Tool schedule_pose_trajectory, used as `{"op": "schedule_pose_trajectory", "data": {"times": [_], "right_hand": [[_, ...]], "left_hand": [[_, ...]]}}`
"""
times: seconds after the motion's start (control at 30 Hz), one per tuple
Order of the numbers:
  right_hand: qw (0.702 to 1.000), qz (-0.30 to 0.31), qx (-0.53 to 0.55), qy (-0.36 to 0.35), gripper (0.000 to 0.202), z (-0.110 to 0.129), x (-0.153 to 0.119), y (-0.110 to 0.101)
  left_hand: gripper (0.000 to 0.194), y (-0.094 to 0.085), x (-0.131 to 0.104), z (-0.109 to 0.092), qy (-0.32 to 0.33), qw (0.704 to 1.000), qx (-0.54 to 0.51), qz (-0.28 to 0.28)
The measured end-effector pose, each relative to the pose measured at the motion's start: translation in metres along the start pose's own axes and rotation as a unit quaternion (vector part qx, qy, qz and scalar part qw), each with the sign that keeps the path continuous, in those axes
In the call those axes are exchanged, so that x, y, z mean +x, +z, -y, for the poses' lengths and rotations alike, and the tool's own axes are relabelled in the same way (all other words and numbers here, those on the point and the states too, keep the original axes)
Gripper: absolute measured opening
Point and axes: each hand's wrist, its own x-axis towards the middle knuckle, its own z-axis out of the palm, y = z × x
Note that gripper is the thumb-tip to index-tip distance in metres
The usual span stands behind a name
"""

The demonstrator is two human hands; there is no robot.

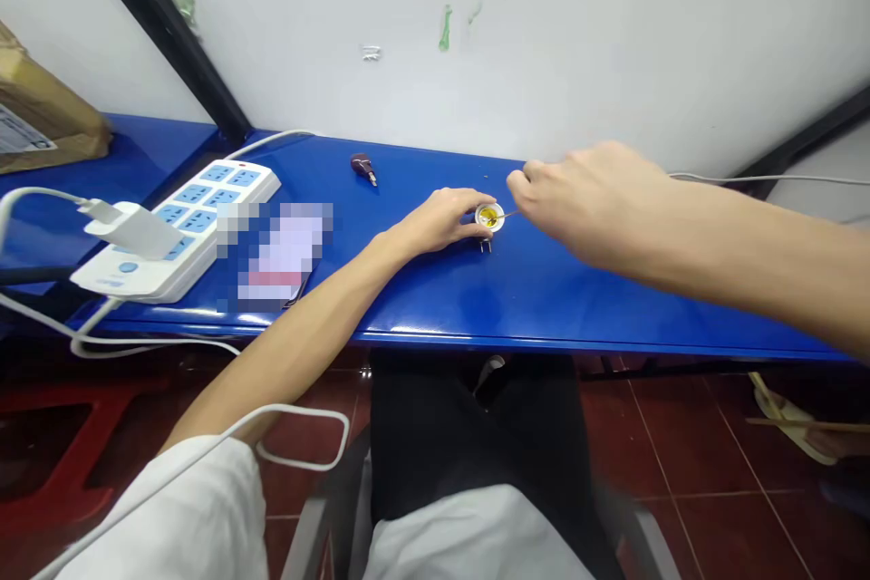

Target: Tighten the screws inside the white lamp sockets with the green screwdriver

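- Here's the left hand, reaching in low over the counter, its grip parted only as wide as the round white socket it has hold of: fingers along the far side, thumb on the near one.
- And that socket sits right of the middle of the view, in front of the seated person, yellow inner cup facing up; it looks held that way so the opening is clear to get into.
- Two metal prongs poke out on the near side, below the thumb, clear of the grip.
- Over to the right hand, a little blurred, its grip curled closed round what seems to be a handle hidden in the fist; a thin shaft runs out of it to the socket's mouth.
- One hand bracing, the other on the tool: pinching from both sides probably stops so small a piece from sliding or spinning.
- A dark red stubby tool lies behind the left hand, loose but within easy reach.
- Far left, the white power strip with its plugged-in charger lies well apart, likely leaving the working spot uncluttered.
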Motion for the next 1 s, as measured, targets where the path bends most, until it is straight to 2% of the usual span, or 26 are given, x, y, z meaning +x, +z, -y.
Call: {"op": "schedule_pose_trajectory", "data": {"times": [0.07, 0.2, 0.4, 0.53, 0.6, 0.77, 0.93, 1.0], "right_hand": [[1.0, 0.009, -0.025, -0.007, 0.041, -0.001, -0.002, 0.003], [0.998, 0.047, -0.049, -0.007, 0.034, -0.003, -0.004, 0.008], [1.0, -0.028, 0.002, -0.003, 0.037, -0.005, -0.006, 0.005], [0.999, 0.018, -0.026, -0.008, 0.033, -0.005, -0.009, 0.003], [1.0, 0.02, -0.02, -0.01, 0.031, -0.006, -0.01, 0.005], [0.998, -0.065, -0.001, -0.014, 0.027, -0.007, -0.009, 0.015], [1.0, -0.01, -0.024, -0.016, 0.023, -0.006, -0.01, 0.012], [0.999, -0.019, -0.018, -0.019, 0.023, -0.007, -0.01, 0.014]], "left_hand": [[0.047, 0.001, 0.0, 0.0, -0.006, 1.0, 0.001, 0.001], [0.047, 0.001, 0.0, 0.0, -0.008, 1.0, -0.002, -0.001], [0.046, 0.0, 0.0, -0.001, -0.015, 1.0, -0.01, 0.005], [0.047, 0.0, 0.0, -0.001, -0.016, 1.0, -0.01, 0.007], [0.047, 0.0, 0.0, -0.002, -0.017, 1.0, -0.009, 0.007], [0.046, 0.0, 0.0, -0.002, -0.021, 1.0, -0.006, 0.016], [0.048, 0.001, -0.001, 0.0, -0.011, 1.0, -0.001, 0.005], [0.047, 0.002, -0.001, 0.001, -0.008, 1.0, 0.0, 0.004]]}}
